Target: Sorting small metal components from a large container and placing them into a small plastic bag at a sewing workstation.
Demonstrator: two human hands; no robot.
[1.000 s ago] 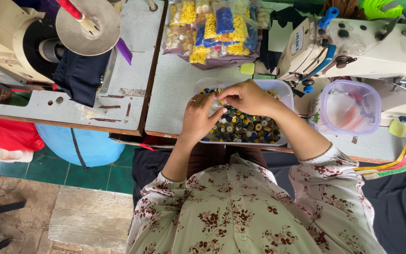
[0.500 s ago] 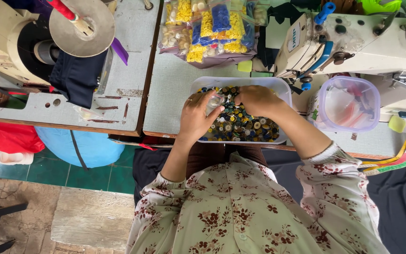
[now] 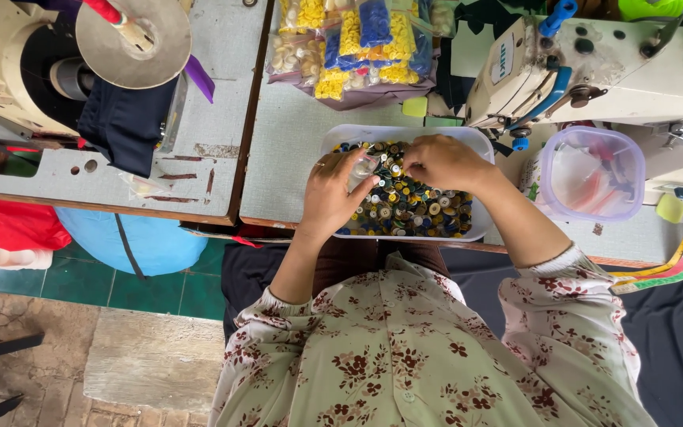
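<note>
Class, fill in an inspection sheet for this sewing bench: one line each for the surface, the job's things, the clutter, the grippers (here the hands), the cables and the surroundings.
Surface: grey speckled worktable, worn at the edges.
Job's things: white rectangular plastic tray heaped with mixed coloured buttons.
Clutter: clear bags of yellow, blue and cream buttons; lidded translucent tub; yellow measuring tape; dark folded cloth.
Grippers: left hand and right hand both over the tray, fingers pinching a small clear piece between them.
Cables: nothing seen.
Surroundings: cream sewing machine at right, another at left; green tiled floor.
</note>
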